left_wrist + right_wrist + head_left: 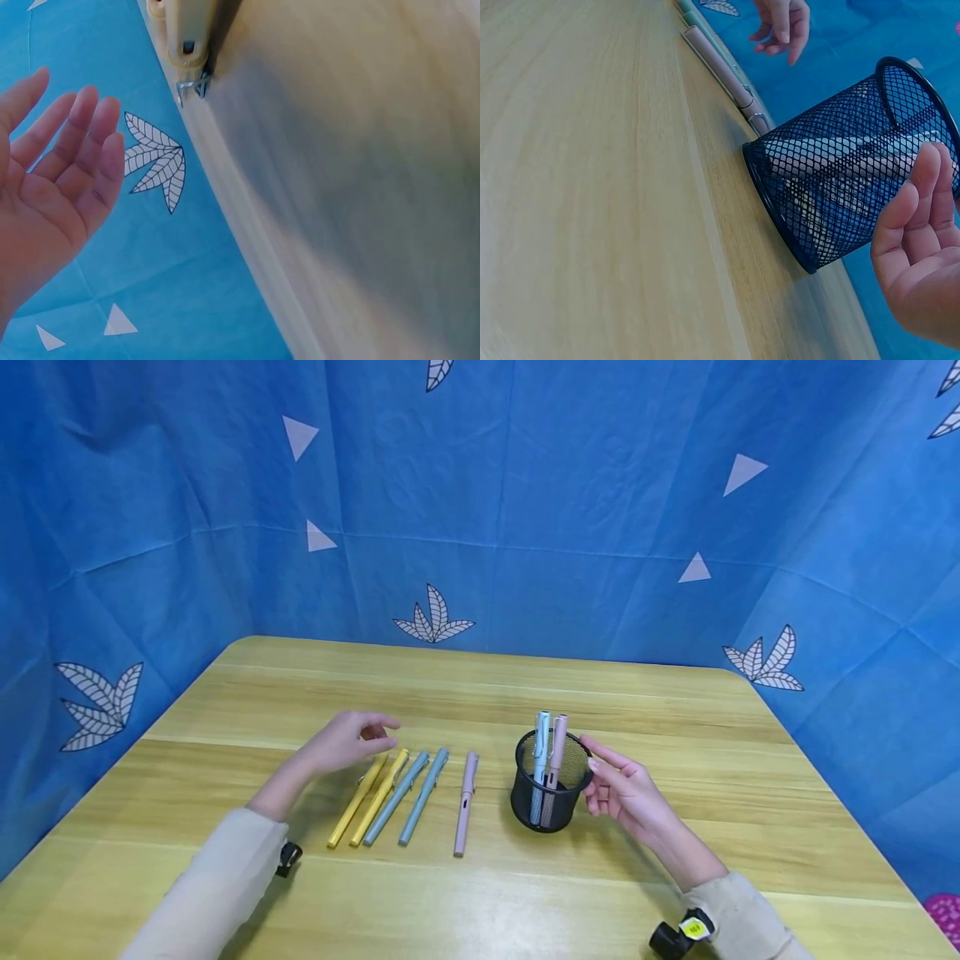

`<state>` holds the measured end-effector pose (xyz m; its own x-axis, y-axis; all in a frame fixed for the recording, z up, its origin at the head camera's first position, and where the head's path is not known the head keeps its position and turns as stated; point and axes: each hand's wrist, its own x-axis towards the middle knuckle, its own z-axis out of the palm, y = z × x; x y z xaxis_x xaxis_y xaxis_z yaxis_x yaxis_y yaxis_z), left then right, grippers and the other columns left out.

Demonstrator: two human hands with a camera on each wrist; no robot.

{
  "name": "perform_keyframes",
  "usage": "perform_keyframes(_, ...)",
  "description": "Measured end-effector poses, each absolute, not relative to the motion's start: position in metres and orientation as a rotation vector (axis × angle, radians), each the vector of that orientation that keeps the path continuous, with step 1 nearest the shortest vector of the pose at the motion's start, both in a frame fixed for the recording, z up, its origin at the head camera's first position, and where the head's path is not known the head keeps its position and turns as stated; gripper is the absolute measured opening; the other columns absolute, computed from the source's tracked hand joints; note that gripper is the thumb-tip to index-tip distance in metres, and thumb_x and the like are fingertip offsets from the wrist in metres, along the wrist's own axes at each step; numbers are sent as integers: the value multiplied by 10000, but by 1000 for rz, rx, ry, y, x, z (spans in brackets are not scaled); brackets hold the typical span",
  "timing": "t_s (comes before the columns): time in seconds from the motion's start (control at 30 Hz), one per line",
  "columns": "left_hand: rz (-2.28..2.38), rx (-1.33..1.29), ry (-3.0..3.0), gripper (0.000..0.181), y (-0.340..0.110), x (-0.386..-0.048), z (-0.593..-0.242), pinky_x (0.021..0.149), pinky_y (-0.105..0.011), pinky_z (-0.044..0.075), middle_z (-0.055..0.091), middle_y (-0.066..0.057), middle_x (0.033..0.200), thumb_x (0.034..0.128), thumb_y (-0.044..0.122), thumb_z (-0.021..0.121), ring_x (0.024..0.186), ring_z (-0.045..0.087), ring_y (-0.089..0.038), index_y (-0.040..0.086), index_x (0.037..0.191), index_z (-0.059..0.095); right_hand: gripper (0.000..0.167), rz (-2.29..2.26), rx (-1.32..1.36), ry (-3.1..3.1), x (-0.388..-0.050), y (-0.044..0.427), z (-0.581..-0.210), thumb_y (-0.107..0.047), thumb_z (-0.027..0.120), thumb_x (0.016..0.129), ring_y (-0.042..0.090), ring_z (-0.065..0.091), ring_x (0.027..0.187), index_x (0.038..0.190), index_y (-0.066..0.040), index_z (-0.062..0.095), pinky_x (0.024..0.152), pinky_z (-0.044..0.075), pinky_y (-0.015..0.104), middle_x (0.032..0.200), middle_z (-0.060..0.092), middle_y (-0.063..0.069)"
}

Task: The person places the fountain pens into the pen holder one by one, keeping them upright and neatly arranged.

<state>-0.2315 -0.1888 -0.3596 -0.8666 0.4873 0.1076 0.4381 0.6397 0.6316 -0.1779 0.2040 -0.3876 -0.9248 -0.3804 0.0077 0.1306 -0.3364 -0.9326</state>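
My sleeves (217,877) come nearest, a small black camera (675,939) strapped at each wrist. Beyond them, on the table (480,902), five pens lie between my hands: two yellow pens (380,797) closest to my left, then two grey-blue pens (423,797), then a purple pen (465,804), well apart from both hands and between my left and the cup. Past my hands hangs a blue curtain (480,485) with leaves and triangles.

The black mesh pen cup (568,806) stands upright just beside my right hand, with a light blue pen (541,747) and a pale purple pen (557,747) standing inside.

My left hand (356,739), fingers loosely bent and holding nothing, hovers by the yellow pens' upper ends. My right hand (626,789) grips the cup's near side at the rim.
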Motion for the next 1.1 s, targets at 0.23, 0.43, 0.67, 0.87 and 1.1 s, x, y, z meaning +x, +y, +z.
perform_keyframes(0.23, 972, 820, 2709, 346, -192, -232, -354, 593, -276, 452, 604, -81, 788, 860, 126, 594, 681, 532, -154, -76, 1138, 548, 311, -2313, -323, 1590, -178, 204, -388, -93, 445, 941, 120, 540, 523, 1199, -242, 535, 510, 463, 216, 646, 588, 30)
perform_keyframes(0.43, 916, 816, 2674, 360, -195, -233, -350, 581, -284, 441, 591, -86, 764, 862, 124, 589, 680, 540, -226, -88, 1147, 532, 311, -2313, -319, 1589, -178, 204, -388, -98, 452, 940, 121, 540, 525, 1205, -238, 532, 512, 464, 217, 648, 586, 32)
perform_keyframes(0.67, 750, 812, 2631, 409, -200, -235, -347, 664, -294, 474, 608, -45, 844, 855, 148, 604, 752, 570, -162, -62, 1192, 507, 322, -2316, -343, 1581, -178, 204, -388, -92, 435, 946, 122, 542, 526, 1232, -215, 515, 516, 466, 218, 654, 591, 34)
perform_keyframes(0.87, 657, 732, 2537, 502, -198, -232, -344, 640, -290, 457, 577, -15, 783, 836, 158, 628, 715, 546, -150, -41, 1261, 448, 304, -2301, -331, 1595, -178, 204, -387, -101, 438, 946, 127, 547, 528, 1177, -270, 538, 517, 469, 219, 658, 594, 37)
perform_keyframes(1.1, 633, 649, 2489, 604, -196, -233, -343, 603, -286, 447, 552, -28, 728, 788, 106, 678, 649, 529, -157, -35, 1302, 393, 323, -2306, -375, 1581, -179, 205, -389, -95, 425, 950, 127, 549, 531, 1241, -215, 502, 517, 468, 218, 661, 593, 35)
